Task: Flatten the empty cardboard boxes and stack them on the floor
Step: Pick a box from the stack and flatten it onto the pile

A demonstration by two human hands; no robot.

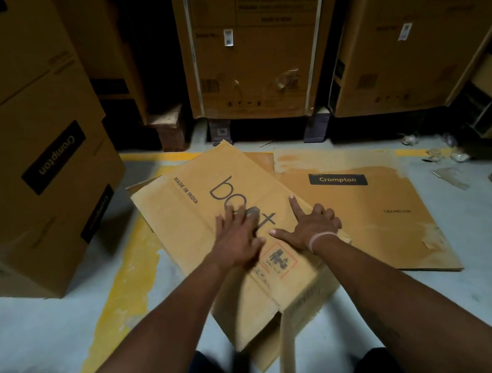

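Flattened box: the boat-printed box [209, 205] is laid on the floor [32, 319], tilted across the Crompton sheet [370, 198] and overlapping its left part.
Near edge: the near flaps [283, 336] are seen still partly raised, with a dark gap beneath them.
Far edge: the box's far corner is placed close to the bases of the tall cartons [252, 55] at the back.
Left margin: a strip of floor with a yellow painted line [125, 288] is left between the box and the stacked Crompton cartons [22, 158].
Right margin: open floor is seen beyond the sheet, with bits of clear tape scrap [440, 150] scattered near the far right.
Left hand [238, 236]: pressed flat on the printed panel, fingers spread and blurred; nothing is gripped.
Right hand [309, 224]: laid at the box's right edge, index finger and thumb extended, the other fingers curled over the edge.
Arms: both are stretched forward and down; a band [320, 238] is worn on the right wrist.
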